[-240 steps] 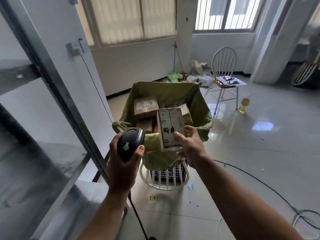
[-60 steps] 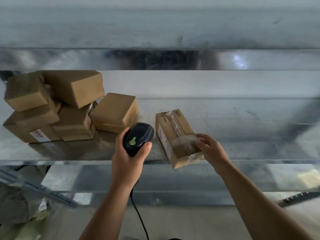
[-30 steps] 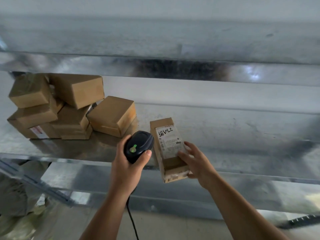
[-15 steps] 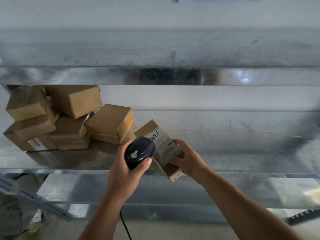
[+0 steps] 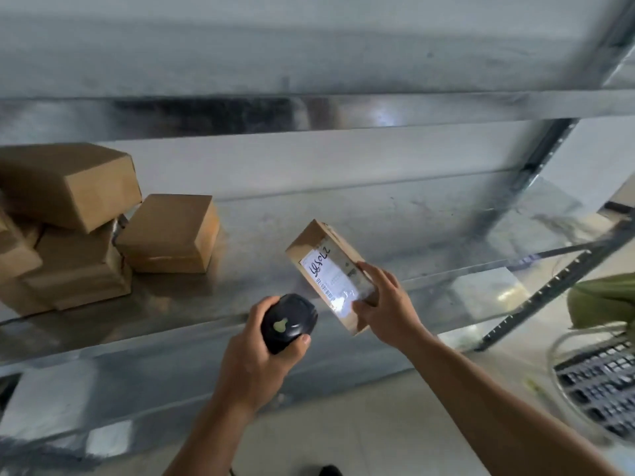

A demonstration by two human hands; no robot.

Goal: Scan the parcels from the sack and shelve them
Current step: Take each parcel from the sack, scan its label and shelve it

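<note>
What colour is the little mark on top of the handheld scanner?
Pale yellowish green on the black scanner, clearest in head view.

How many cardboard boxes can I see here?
5 at least. The held box is in the right hand; the lone box sits on the shelf; the pile at left shows a top box, lower box and edge box. More may be hidden.

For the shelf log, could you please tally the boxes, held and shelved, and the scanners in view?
held box: 1
shelved boxes: at least 4, pile cut off at left
scanner: 1
total: at least 6
</note>
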